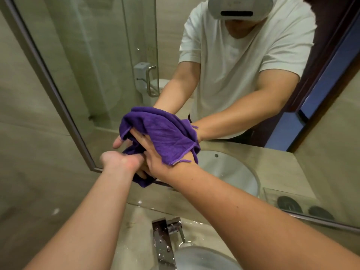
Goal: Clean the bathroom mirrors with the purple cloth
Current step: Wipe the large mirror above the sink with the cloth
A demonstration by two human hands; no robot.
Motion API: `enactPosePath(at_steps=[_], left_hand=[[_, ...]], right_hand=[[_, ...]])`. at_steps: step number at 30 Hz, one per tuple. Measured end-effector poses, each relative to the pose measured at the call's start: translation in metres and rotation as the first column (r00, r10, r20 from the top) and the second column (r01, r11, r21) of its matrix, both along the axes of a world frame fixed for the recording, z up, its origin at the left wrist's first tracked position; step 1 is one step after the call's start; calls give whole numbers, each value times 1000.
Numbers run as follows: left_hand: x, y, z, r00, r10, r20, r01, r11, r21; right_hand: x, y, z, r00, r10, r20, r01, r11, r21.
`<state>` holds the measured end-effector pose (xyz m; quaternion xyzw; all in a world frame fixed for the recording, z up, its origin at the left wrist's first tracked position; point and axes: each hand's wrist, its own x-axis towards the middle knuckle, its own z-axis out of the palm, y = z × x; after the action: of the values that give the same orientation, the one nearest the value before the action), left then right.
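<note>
The purple cloth (169, 141) is bunched between both hands right in front of the mirror (93, 61), near its lower left corner. My left hand (118, 159) grips the cloth's lower folds with curled fingers and thumb. My right hand (155, 162) holds the cloth too, and one flap lies draped over its back and wrist. A small purple fold hangs below the hands. The glass reflects the arms, the hands and the cloth, so where the real cloth ends and its reflection begins is hard to tell.
A chrome faucet (161, 240) beaded with water and the white basin (204, 258) lie directly under my arms. The countertop (136, 217) is wet. A metal frame (58, 98) edges the mirror against the tiled wall (23, 162). Dark objects (288, 204) sit at the right by the mirror's lower edge.
</note>
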<state>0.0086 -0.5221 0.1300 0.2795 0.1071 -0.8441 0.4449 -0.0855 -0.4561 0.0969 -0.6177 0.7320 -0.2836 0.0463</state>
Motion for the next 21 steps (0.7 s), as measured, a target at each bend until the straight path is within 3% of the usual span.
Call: enactPosePath(at_steps=[5,9,12,18,21], left_hand=[[-33,45,17,997,-74,-22,74,997,10],[-69,96,35,983,-118,-143,107,991,-79],[-97,140,51,961,-217,-173,200,974,-111],[-169,236,67,904,-409,-123,413,911,13],[-201,285,65,894,-441,-72,447,884,135]], right_hand=[[-40,63,28,947,-33,-318,-4,993,-116],[-66,122,55,964,-5,-267,-70,960,-270],[-89,170,74,964,-79,-252,-23,925,-379],[-156,279,89,886,-309,-346,155,901,-406],[-188,332,81,867,-394,-305,267,884,-383]])
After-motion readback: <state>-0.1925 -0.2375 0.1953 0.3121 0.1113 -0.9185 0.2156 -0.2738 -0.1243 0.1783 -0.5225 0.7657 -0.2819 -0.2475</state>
